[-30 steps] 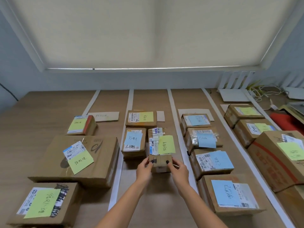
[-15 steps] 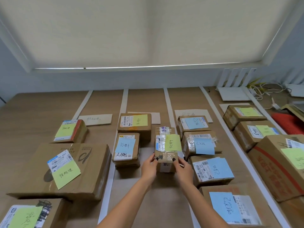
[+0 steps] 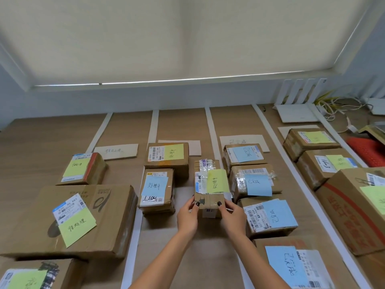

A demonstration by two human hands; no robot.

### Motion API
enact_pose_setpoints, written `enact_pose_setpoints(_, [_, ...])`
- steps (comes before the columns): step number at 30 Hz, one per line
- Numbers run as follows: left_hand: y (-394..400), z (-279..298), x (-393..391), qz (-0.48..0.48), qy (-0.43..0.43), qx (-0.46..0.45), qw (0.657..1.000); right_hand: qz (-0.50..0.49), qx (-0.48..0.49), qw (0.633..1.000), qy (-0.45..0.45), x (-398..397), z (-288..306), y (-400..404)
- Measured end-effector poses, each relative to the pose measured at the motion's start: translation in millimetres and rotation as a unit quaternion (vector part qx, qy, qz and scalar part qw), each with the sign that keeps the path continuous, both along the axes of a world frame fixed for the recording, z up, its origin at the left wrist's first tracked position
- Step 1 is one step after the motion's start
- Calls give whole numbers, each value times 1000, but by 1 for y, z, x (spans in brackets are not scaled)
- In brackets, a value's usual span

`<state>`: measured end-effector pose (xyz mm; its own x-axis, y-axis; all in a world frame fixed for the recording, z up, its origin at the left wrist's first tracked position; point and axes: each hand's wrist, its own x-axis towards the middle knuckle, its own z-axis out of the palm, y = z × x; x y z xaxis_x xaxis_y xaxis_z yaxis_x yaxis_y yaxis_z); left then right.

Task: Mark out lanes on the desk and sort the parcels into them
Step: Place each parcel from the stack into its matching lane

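Left hand (image 3: 188, 216) and right hand (image 3: 233, 217) gripping the near end of a small taped parcel (image 3: 209, 184) with a yellow note, parcel sitting on the table (image 3: 183, 124) in the middle lane between white tape strips (image 3: 209, 130), beside blue-noted boxes (image 3: 255, 182).

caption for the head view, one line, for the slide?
Both hands, left and right, grip a small yellow-noted parcel in a taped desk lane.

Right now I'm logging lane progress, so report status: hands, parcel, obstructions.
Left hand and right hand both grip small taped cardboard parcel with yellow note. Parcel in second lane, hard against white tape strip. Blue-noted parcel crowds right side.
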<state>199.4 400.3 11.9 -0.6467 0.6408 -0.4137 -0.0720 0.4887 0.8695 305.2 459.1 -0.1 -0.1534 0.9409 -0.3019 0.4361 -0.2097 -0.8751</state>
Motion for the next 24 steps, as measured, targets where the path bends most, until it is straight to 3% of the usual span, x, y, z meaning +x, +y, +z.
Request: enact_pose_setpoints(24, [-25, 12, -4, 3, 14, -50, 999, 11, -25, 998, -59, -17, 15, -24])
